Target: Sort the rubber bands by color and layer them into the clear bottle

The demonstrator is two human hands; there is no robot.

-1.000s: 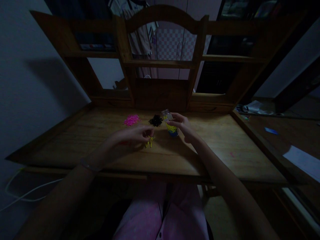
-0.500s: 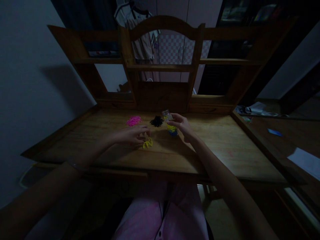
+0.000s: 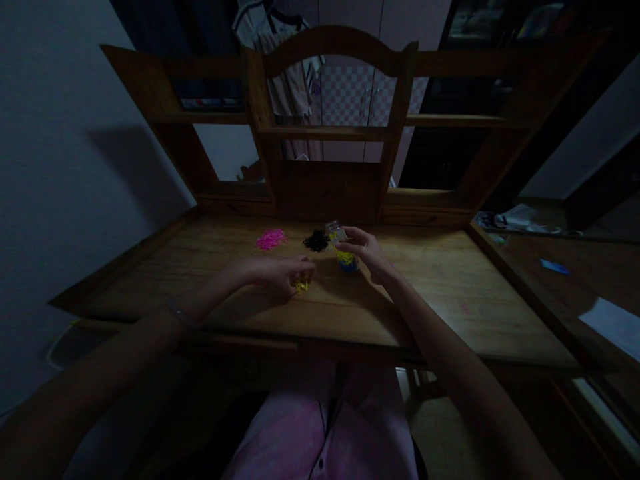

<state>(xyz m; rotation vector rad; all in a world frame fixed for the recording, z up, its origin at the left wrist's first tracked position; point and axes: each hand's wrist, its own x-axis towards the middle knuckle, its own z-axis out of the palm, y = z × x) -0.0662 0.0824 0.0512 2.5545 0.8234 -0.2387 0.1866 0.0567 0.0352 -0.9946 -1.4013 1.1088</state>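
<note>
Yellow pieces (image 3: 301,287) lay beneath the curled left hand (image 3: 281,273), grip indeterminable, near the tilted clear container (image 3: 348,260) held by the right hand (image 3: 370,253); light fingertip pinches, container steady, seemed advisable.

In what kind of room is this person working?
Probably a bedroom at home: clothes hang behind the wooden desk, near a cupboard with checked doors.

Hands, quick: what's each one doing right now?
Left hand: fingers curled at the yellow pieces; grip unclear.
Right hand: closed around the clear container.
</note>
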